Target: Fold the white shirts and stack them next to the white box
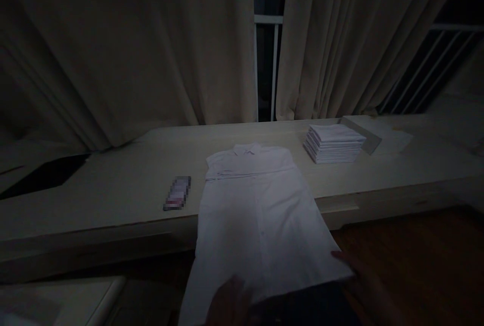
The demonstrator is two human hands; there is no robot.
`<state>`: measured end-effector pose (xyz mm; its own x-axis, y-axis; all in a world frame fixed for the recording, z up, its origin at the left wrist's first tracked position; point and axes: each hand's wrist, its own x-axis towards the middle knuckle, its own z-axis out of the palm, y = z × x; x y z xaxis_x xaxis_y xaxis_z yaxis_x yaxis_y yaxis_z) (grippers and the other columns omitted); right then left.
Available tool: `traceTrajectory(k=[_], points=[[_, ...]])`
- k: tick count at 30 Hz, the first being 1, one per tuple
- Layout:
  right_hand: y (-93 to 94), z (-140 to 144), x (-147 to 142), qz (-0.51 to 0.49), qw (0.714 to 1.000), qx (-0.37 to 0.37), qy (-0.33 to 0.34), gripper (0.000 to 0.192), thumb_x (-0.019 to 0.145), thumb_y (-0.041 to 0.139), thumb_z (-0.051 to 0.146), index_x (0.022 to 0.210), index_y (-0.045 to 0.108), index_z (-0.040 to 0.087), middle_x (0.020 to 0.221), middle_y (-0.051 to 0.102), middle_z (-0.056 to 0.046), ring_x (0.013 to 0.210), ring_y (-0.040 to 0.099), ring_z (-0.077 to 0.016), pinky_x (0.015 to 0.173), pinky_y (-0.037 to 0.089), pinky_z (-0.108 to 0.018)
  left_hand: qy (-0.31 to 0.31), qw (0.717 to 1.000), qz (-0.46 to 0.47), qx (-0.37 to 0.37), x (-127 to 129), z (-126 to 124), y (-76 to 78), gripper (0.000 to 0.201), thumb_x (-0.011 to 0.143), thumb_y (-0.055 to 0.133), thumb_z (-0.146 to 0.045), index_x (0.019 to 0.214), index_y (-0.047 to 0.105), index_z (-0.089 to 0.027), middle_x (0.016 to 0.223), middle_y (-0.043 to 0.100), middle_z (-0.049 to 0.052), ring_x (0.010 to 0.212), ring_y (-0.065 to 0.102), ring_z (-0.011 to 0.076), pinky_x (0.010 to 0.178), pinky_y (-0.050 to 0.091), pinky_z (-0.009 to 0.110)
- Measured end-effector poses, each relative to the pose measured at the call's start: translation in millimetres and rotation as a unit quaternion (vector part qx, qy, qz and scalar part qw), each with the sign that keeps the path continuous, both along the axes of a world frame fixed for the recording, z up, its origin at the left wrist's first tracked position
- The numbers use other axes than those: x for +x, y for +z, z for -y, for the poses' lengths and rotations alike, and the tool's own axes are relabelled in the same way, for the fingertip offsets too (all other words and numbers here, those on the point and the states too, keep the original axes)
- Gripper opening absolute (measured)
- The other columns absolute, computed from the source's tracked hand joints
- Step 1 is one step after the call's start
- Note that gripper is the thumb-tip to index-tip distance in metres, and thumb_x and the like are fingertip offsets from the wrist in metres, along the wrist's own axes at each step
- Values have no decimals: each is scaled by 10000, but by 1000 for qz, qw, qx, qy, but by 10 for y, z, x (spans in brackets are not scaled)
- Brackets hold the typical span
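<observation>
White shirt (pixel 242 220): centre of frame, front and buttons up, upper part flat on the pale counter (pixel 132 184), collar (pixel 247 149) farthest from me. A ridge of layered cloth runs crosswise below the collar. The lower part reaches past the counter's front edge toward me, unsupported by it.

My right hand (pixel 361 278), lower right: thumb over the hem corner, narrow, apparently pinching the cloth. My left hand (pixel 230 301), bottom centre: at the lower part of the shirt, dark and blurred; cannot tell whether it grips or merely rests there.

Risks, my judgement: uneven pull between hands would skew the button line and drag the collar askew. Pulling too hard toward me could slide the whole shirt off the counter, as more than half seems to lie beyond the edge. Letting one corner go early would let the hem drop and crease. Dim light makes wrinkles easy to miss.

Farther out: blurred phone-like object (pixel 177 193) left of the shirt, near enough for a wide sweep to knock it. Stack of folded white cloth (pixel 336 143) right of the collar, apart from the shirt. Curtains (pixel 151 53) behind, across the upper frame.
</observation>
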<state>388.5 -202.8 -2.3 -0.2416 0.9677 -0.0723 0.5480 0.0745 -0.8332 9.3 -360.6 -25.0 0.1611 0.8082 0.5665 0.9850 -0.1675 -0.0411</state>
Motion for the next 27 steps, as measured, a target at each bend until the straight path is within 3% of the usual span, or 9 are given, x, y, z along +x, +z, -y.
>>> traceTrajectory(k=[4, 7, 12, 19, 22, 25, 27], points=[[-45, 22, 5, 68, 991, 115, -1, 370, 757, 549, 269, 1086, 713, 226, 1151, 682, -98, 1046, 650, -260, 884, 538, -383, -47, 996, -47, -55, 690, -454, -132, 406, 819, 584, -233, 1225, 581, -220, 1213, 658, 74, 1166, 579, 251, 963, 476, 426], [-80, 65, 60, 108, 981, 162, 5, 323, 793, 527, 261, 1044, 728, 230, 1099, 699, -96, 1005, 668, -248, 849, 558, -362, -27, 992, -50, -114, 849, -618, -153, 346, 806, 566, -123, 1145, 610, -177, 1150, 671, 82, 1114, 601, 242, 945, 476, 429], [-131, 129, 151, 133, 969, 205, 15, 304, 873, 500, 300, 1088, 711, 259, 1105, 697, -84, 991, 675, -235, 831, 568, -343, -44, 985, -25, -164, 740, -506, -164, 299, 786, 568, -63, 1061, 626, -163, 1045, 689, 87, 994, 636, 215, 911, 490, 416], [-120, 165, 310, 154, 952, 258, 58, 309, 901, 484, 315, 1113, 705, 272, 1066, 693, -94, 934, 687, -222, 765, 578, -317, -85, 994, -20, -59, 749, -288, -272, 337, 802, 514, -71, 1100, 619, -187, 1015, 718, 82, 934, 670, 205, 836, 532, 352], [-137, 190, 348, 152, 951, 260, 73, 307, 914, 481, 318, 1133, 695, 290, 1042, 691, -84, 906, 689, -202, 743, 575, -289, -99, 995, -17, -19, 744, -308, -210, 316, 826, 506, -107, 1106, 617, -203, 991, 730, 63, 911, 680, 178, 808, 542, 304], [-163, 210, 366, 153, 950, 259, 79, 307, 914, 486, 312, 1141, 692, 295, 1071, 682, -88, 921, 684, -199, 753, 569, -277, -94, 995, -30, 4, 522, -238, -94, 341, 838, 546, -216, 1175, 599, -219, 1123, 703, 64, 1060, 646, 208, 877, 542, 338], [-188, 222, 383, 155, 952, 252, 72, 305, 909, 492, 317, 1131, 700, 296, 1077, 682, -90, 924, 684, -208, 758, 569, -283, -54, 998, -25, 5, 189, -74, -63, 424, 826, 576, -273, 1248, 563, -239, 1244, 648, 76, 1177, 584, 258, 921, 535, 408]])
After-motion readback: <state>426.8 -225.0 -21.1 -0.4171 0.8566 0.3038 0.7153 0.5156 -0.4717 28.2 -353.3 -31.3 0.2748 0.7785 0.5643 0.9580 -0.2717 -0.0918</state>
